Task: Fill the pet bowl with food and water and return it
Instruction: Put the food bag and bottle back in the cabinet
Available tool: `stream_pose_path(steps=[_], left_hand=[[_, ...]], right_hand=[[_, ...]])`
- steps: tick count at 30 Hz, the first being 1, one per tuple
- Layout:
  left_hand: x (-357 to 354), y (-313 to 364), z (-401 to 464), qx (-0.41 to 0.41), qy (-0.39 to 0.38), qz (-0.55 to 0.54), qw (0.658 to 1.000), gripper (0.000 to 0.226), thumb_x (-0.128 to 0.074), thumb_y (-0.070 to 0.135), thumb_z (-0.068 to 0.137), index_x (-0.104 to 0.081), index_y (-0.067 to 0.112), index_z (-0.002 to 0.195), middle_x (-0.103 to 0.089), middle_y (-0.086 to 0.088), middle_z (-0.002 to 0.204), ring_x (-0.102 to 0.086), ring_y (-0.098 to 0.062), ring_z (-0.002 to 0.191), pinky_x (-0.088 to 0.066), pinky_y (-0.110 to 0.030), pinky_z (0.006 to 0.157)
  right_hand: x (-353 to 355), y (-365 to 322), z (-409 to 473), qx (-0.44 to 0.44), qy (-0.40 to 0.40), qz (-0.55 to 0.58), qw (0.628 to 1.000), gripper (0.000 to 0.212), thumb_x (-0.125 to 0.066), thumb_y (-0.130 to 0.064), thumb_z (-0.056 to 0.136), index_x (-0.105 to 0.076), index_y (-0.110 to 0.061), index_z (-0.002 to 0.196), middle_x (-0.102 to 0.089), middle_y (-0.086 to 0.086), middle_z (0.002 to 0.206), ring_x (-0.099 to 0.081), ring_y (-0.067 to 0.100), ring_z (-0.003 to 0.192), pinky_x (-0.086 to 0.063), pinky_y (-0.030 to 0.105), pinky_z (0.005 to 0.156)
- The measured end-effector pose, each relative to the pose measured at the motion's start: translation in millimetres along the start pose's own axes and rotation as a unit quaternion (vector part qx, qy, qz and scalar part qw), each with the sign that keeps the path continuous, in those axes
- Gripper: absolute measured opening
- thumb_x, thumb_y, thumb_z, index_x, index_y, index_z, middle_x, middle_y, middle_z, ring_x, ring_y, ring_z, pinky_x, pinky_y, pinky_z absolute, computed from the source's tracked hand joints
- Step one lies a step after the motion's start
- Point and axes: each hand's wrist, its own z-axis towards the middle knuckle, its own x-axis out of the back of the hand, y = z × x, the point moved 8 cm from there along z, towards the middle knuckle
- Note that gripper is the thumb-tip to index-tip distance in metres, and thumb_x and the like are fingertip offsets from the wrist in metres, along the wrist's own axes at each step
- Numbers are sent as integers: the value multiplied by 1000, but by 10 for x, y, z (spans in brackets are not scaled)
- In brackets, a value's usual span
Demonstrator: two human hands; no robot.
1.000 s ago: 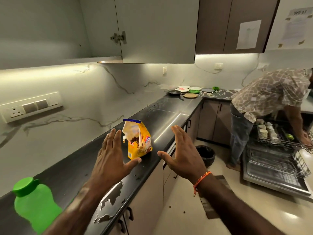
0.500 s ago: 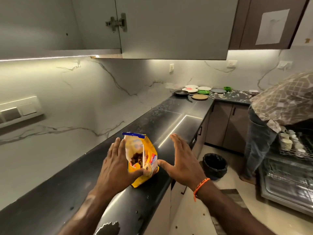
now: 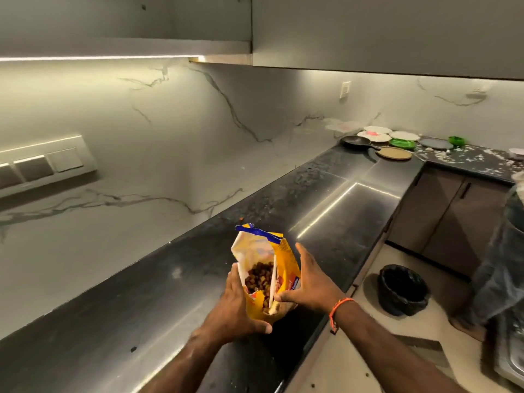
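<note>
On dark counter (image 3: 326, 222), both hands clasp upright, open-topped food bag (image 3: 283, 256).

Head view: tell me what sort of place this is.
A home kitchen, most likely: a long dark counter under wall cabinets, with plates and a pan at the far end, and a bin on the floor.
</note>
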Motion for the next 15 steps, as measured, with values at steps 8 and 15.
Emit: stream_pose_path(steps=[8,15], left_hand=[[-399,-207,247,38,19,-75,996,158,-95,47,52,19,34,161,-34,7,164,-43,-8,142,-43,-22,110],[-316,-224,215,57,78,-81,992,125,-78,62,71,10,49,159,-47,17,153,-54,-4,133,-46,-19,104]], right_hand=[[-332,367,469,-47,-65,106,991,98,-82,-77,49,-51,-35,132,-67,-12,121,-63,-3,99,-51,22,83],[-177,276,633,-29,56,21,998,33,-62,-47,98,-69,-18,84,-77,3,91,-72,25,89,-55,39,79]])
